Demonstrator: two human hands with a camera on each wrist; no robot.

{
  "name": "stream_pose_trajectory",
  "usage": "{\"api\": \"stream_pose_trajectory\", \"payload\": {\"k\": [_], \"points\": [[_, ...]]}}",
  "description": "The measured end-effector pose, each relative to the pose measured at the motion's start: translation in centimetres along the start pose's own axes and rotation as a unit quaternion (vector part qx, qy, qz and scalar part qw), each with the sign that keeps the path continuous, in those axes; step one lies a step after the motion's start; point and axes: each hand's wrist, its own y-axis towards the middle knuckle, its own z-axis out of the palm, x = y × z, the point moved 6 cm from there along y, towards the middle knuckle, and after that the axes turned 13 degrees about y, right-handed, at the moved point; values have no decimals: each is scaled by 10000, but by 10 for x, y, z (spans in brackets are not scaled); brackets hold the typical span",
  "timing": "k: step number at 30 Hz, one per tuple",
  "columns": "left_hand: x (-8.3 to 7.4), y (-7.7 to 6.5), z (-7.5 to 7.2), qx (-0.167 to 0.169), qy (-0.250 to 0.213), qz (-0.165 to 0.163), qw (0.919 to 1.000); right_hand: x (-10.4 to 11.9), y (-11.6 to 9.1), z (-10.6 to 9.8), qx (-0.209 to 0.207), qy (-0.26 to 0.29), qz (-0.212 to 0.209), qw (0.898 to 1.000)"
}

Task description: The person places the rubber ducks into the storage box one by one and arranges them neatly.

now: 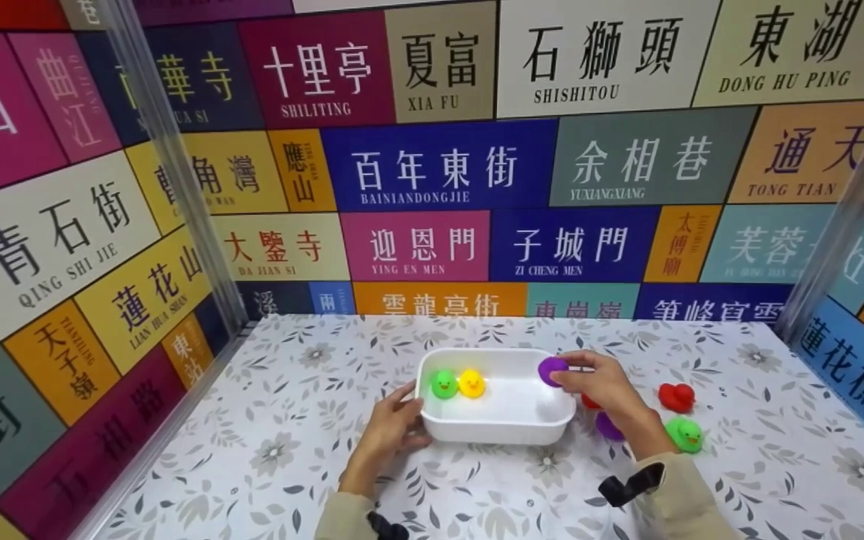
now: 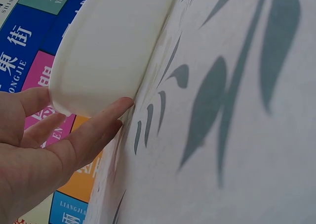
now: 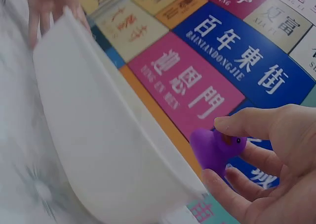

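Note:
A white plastic tub [image 1: 499,433] stands on the table, with a green rubber duck [image 1: 444,385] and a yellow rubber duck [image 1: 472,384] in its left part. My left hand [image 1: 393,424] rests against the tub's left end, its fingers fairly straight in the left wrist view. Over the tub's right end, my right hand [image 1: 603,386] pinches a purple rubber duck [image 3: 213,147] between thumb and fingers. On the table under and beside the right forearm lie another purple duck [image 1: 610,427] and a red duck [image 1: 590,402], both partly hidden.
Right of the right wrist sit another red duck [image 1: 676,397] and a green duck [image 1: 685,435]. A floral cloth [image 1: 252,480] covers the table. Walls of colourful place-name signs [image 1: 439,165] rise behind and at both sides, with clear corner posts [image 1: 184,165].

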Motion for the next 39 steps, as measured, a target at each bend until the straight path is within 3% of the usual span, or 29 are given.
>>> {"api": "stream_pose_trajectory", "payload": {"k": [7,15,24,33,39], "points": [[-2,0,3,30,-61,120,9999,3,3,20,224,380,-102,9990],[3,3,2,-2,-50,-87,9999,1,21,37,202,253,154,9994],[3,2,-1,-21,-29,-72,10000,2,39,53,442,292,366,9979],[2,3,0,53,-155,51,9999,2,48,68,520,234,384,9976],[2,2,1,18,-168,-112,9998,-6,51,80,439,311,436,9976]]}}
